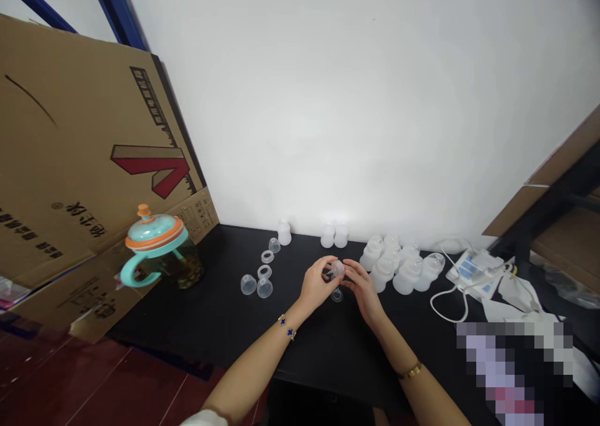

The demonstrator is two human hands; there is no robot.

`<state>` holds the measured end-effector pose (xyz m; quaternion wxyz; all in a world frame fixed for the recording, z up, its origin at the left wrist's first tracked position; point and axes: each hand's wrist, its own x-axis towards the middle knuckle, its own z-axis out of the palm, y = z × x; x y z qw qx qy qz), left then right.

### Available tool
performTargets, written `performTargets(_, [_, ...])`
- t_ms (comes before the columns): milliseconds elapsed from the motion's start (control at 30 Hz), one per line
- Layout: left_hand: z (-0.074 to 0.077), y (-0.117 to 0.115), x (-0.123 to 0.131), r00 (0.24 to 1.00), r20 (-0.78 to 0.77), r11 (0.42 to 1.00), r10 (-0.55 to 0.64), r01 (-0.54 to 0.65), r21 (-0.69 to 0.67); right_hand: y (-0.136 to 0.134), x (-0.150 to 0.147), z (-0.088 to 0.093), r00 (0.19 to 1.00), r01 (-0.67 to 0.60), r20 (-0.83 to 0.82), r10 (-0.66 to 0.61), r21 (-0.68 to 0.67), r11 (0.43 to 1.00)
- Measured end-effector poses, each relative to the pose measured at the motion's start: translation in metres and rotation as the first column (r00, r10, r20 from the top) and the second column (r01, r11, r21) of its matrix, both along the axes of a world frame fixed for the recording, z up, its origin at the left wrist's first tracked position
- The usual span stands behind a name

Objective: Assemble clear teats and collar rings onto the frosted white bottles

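Observation:
Over the black table (225,326), my left hand (317,283) and my right hand (360,292) meet around a small clear silicone teat (338,268). The fingertips of both hands pinch it from either side. Just below it on the table lies a small clear ring (336,295). To the left lie clear caps (257,285) and rings (266,263). A cluster of several white baby bottles (400,265) stands to the right of my hands.
Three small white bottles (328,234) stand at the wall. A teal and orange handled cup (159,251) sits at the left, in front of a leaning cardboard box (70,163). A white device with a cord (473,270) lies at the right.

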<state>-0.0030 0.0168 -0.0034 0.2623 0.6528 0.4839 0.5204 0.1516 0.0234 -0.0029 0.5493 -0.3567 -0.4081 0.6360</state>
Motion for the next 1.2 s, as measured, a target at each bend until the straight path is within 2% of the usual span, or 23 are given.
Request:
performTargets(167, [0.001, -0.003, 0.0, 0.999, -0.037, 0.998, -0.031, 0.033, 0.058, 0.001, -0.002, -0.004, 0.994, 0.05, 0.085, -0.064, 0.158, 0.986])
performTargets(367, [0.002, -0.008, 0.003, 0.996, -0.09, 0.996, 0.015, -0.007, 0.093, 0.004, 0.001, -0.011, 0.994, 0.062, 0.076, -0.073, 0.142, 0.988])
performTargets(533, [0.0, -0.008, 0.004, 0.987, -0.135, 0.99, 0.087, -0.07, 0.124, 0.005, 0.003, -0.012, 0.989, 0.088, 0.098, -0.109, 0.202, 0.975])
performTargets(667, [0.0, -0.008, 0.003, 0.993, -0.104, 0.98, 0.063, -0.042, 0.195, 0.004, 0.003, -0.009, 0.986, 0.064, 0.143, -0.091, 0.182, 0.981])
performTargets(833, [-0.003, -0.007, 0.004, 0.997, -0.078, 0.98, 0.006, 0.009, 0.199, 0.004, 0.001, -0.007, 0.986, 0.022, 0.159, -0.046, 0.149, 0.989])
performTargets(1000, [-0.008, -0.006, 0.004, 0.985, -0.17, 0.971, -0.001, 0.042, 0.237, 0.002, -0.001, -0.004, 0.979, -0.039, 0.202, 0.013, 0.125, 0.991])
performTargets(1200, [-0.009, -0.004, 0.004, 0.97, -0.242, 0.94, 0.014, 0.07, 0.335, 0.002, -0.002, -0.005, 0.979, -0.055, 0.201, 0.029, 0.124, 0.991])
